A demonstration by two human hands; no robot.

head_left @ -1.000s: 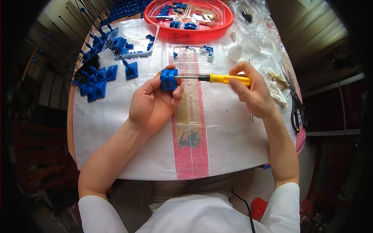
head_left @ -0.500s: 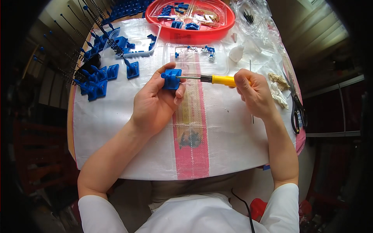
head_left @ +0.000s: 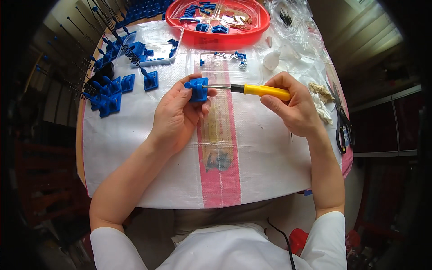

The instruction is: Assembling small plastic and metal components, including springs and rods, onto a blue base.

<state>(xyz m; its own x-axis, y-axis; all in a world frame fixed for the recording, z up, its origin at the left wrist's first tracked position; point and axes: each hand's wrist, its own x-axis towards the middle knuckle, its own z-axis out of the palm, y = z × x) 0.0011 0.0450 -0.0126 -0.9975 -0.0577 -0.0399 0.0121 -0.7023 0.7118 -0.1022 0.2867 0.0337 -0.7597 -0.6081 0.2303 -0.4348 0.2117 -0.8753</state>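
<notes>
Between the thumb and fingers of my left hand (head_left: pixel 175 110) is a small blue plastic bracket (head_left: pixel 198 89), held above the table. A screwdriver (head_left: pixel 265 91) with a yellow handle and black collar lies level, its metal tip against the bracket's right side. My right hand (head_left: pixel 294 105) is closed on the handle's far end, thumb below and fingers above. Whether the tip sits in a screw is too small to tell. A similar blue piece with a coiled black spring (head_left: pixel 150 80) stands on the table to the left of the bracket.
Several blue spring assemblies (head_left: pixel 108 96) crowd the left edge. Behind are a clear tub (head_left: pixel 173 33) of blue parts, a red basin (head_left: pixel 252 39) and a clear lid (head_left: pixel 256 67) with small white and blue pieces. Black-handled scissors (head_left: pixel 342 130) and crumpled gloves (head_left: pixel 320 103) lie right.
My right hand has changed its grip on the screwdriver: the fingers have opened out along the handle, and more yellow shows. The bracket stays in my left hand.
</notes>
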